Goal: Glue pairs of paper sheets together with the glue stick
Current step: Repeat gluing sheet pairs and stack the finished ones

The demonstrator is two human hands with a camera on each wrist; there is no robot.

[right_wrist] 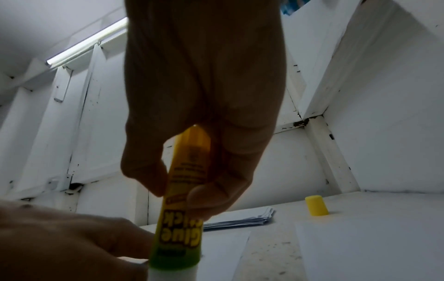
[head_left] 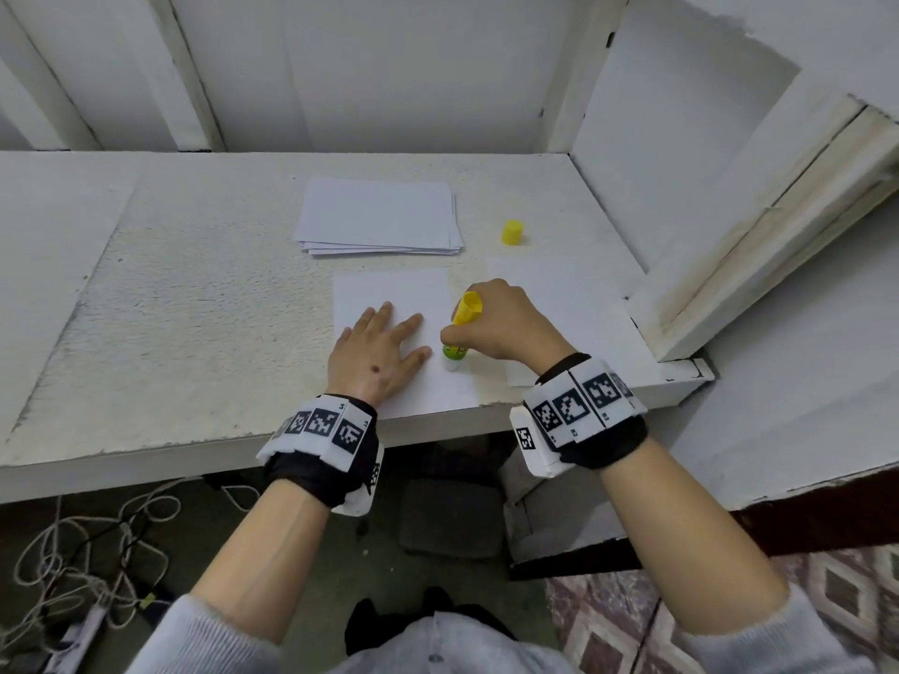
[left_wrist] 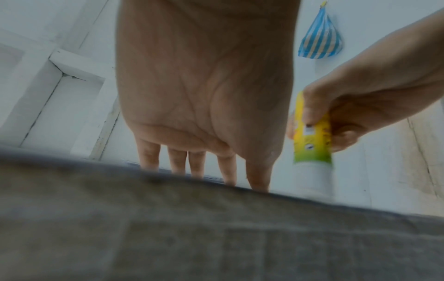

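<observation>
- The left hand (head_left: 377, 352) lies flat, fingers straight and spread, pressing on a white paper sheet (head_left: 389, 296) near the front edge of the worktop (head_left: 194, 294).
- Just beside it, the right hand (head_left: 506, 328) has its fingers and thumb curled round the glue stick (head_left: 459, 333), which stands nearly upright with its white tip down on the same sheet, near that sheet's right edge; the yellow end leans away from the person.
- A second sheet (head_left: 559, 294) lies flat to the right, partly under the right hand.
- Farther back, the yellow cap (head_left: 512, 233) stands alone on the worktop, apart from the stick.
- Left of the cap, a stack of white paper (head_left: 379, 216) rests behind the first sheet.
- A striped blue bag (left_wrist: 320, 40) hangs on the wall in the left wrist view.
</observation>
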